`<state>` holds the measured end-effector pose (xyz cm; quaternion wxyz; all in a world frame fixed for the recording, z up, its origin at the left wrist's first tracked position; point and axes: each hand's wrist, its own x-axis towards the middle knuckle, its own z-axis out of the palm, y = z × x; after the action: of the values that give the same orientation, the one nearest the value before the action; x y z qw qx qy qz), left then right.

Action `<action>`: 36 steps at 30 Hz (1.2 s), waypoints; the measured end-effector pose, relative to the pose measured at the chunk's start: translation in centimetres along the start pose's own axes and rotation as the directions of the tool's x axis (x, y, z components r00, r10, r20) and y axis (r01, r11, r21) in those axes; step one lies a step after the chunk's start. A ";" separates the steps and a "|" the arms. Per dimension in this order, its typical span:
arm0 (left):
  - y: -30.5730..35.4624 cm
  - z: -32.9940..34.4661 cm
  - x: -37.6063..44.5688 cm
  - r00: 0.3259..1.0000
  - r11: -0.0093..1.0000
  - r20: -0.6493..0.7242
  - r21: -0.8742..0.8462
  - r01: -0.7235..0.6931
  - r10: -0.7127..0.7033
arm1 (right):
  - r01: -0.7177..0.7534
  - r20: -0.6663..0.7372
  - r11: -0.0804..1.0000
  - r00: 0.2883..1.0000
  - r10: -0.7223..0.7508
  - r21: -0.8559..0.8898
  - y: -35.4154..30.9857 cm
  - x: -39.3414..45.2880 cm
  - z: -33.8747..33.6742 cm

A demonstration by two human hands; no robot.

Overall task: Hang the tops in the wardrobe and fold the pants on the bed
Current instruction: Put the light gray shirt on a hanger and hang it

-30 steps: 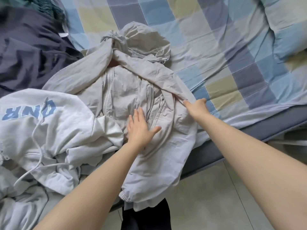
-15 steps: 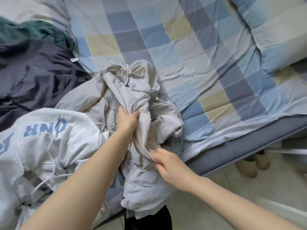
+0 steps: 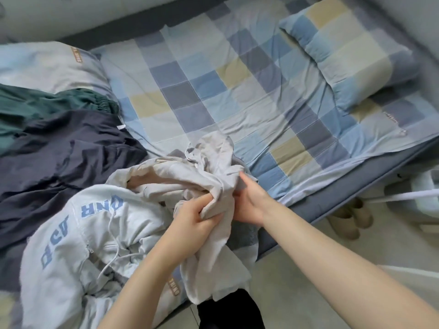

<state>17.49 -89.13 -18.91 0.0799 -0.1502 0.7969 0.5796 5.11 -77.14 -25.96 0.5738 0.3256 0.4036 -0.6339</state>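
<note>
Both hands, left point(image 3: 194, 224) and right point(image 3: 249, 200), clench bunched beige jacket point(image 3: 190, 176).

Both forearms are bare to the near edge of view, with no sleeves, watch or rings on the left hand point(image 3: 192, 224) or right hand point(image 3: 251, 203). Black trousers point(image 3: 228, 309) show below.

place: home bedroom | cues: checked bed sheet point(image 3: 213, 91), pillow point(image 3: 351, 55), slippers point(image 3: 351, 219)
</note>
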 end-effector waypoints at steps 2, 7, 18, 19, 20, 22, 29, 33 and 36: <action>2.0 -0.7 -1.5 0.996 0.998 0.079 0.047 -0.031 0.027 | 0.074 -0.042 0.996 0.997 -0.072 0.050 -0.8 -2.0 1.8; 5.2 -2.2 -5.6 0.999 0.970 0.006 0.237 -0.043 0.043 | 0.287 -0.162 0.956 0.942 -0.293 -0.064 -2.7 -8.6 4.9; 11.7 -5.7 -7.9 0.984 0.987 -0.096 -0.067 0.146 -0.152 | 0.790 -0.053 0.609 0.606 -0.793 -0.071 -0.9 -30.6 6.7; 13.0 -5.7 -7.1 0.983 0.991 -0.134 -0.071 0.114 -0.123 | 0.810 -0.030 0.583 0.582 -0.812 -0.070 -0.5 -32.6 6.5; 14.8 -5.4 -6.3 0.983 0.995 -0.159 -0.068 0.079 -0.089 | 0.830 -0.012 0.552 0.553 -0.833 -0.076 -0.2 -34.8 6.2; 17.9 -4.4 -4.7 0.984 0.996 -0.174 -0.082 0.020 -0.034 | 0.851 0.009 0.517 0.520 -0.854 -0.093 0.5 -38.3 5.8; 28.5 3.6 -3.2 0.865 0.869 0.445 -0.304 0.389 -0.232 | 0.897 0.091 0.377 0.406 -0.909 -0.231 4.9 -49.8 2.1; 30.9 9.6 -4.5 0.731 0.843 0.636 -0.230 0.485 -0.247 | 0.901 0.001 0.325 0.340 -0.940 -0.288 7.9 -54.4 -2.3; 34.3 13.6 -6.3 0.788 0.772 0.593 -0.421 0.476 -0.162 | 0.893 -0.140 0.293 0.260 -0.955 -0.341 10.4 -57.8 -7.1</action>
<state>11.38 -65.59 9.49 0.3489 -0.1411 0.5032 0.7779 22.52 -44.16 19.99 0.0468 0.0662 0.6625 -0.7447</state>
